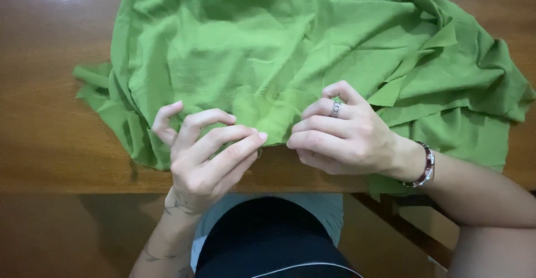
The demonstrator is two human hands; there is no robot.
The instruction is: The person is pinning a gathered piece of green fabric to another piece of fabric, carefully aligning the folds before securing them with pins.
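Across the upper and middle of the frame, one green cloth [268,49] is spread in loose folds on one wooden table [44,116], its near edge lying at the lower centre. At lower left of centre, that edge is pinched by the left hand [206,155] between thumb and fingertips. Just right of centre, the same edge is gripped by the right hand [340,135], fingers curled; one ring [335,108] and one beaded bracelet [425,165] are worn. The work is judged early: most of the cloth remains rumpled and unhandled, only this short stretch being held.
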